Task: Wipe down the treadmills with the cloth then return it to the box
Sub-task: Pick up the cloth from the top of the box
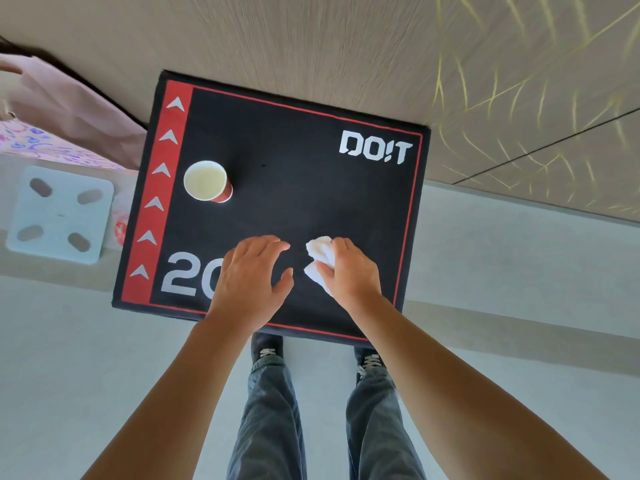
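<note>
A black box [294, 188] with red trim, white arrows, "DO!T" and a big number on its top stands right in front of me. My right hand [351, 268] grips a crumpled white cloth [320, 258] over the near right part of the box top. My left hand [252, 271] lies flat with straight fingers on the box top, over the number. No treadmill is in view.
A red paper cup [207, 181] stands upright on the left of the box top. A white bathroom scale [59, 214] lies on the floor to the left. A pink bag or cloth [62, 109] is at far left. My feet [266, 348] stand at the box's near edge.
</note>
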A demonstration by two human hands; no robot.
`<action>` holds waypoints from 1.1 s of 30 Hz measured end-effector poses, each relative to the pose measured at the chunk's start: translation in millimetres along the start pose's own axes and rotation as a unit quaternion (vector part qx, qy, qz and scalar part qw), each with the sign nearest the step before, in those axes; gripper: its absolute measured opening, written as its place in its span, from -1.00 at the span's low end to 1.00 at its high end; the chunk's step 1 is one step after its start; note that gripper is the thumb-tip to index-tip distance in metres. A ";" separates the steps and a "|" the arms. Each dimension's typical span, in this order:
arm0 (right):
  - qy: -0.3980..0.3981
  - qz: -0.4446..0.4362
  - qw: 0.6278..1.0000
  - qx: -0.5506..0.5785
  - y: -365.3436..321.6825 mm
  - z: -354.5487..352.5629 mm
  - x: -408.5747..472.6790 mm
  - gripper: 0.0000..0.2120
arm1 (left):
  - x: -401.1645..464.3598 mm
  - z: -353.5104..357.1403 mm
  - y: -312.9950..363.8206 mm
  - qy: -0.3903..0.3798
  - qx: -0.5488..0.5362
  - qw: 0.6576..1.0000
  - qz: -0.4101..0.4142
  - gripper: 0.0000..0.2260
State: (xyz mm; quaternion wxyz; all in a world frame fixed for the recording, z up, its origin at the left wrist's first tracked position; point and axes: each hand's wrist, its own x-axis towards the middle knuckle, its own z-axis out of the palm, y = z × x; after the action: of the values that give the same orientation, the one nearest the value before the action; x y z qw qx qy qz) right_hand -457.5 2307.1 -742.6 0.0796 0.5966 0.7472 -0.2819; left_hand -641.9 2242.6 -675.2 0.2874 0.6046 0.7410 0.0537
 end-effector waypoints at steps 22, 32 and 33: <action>0.170 -0.075 0.976 0.111 -27.6 -415.6 -250.9 -0.68 | -195.4 -277.8 260.4 0.209 -0.039 0.976 0.046 -0.58; 0.232 -0.208 0.941 0.130 -24.7 -473.3 -310.2 -0.62 | -300.8 -302.3 301.9 0.282 -0.039 0.958 -0.024 -0.56; 0.224 -0.220 0.941 0.126 -27.9 -474.4 -312.3 -0.62 | -308.7 -302.1 301.8 0.287 -0.037 0.957 -0.035 -0.57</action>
State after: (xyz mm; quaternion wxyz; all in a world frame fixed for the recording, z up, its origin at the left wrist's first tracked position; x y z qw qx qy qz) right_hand -294.3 2284.0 -198.3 -0.2295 0.4700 0.8168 -0.2434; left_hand -497.1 2116.9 -184.5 0.0863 0.5268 0.8102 0.2420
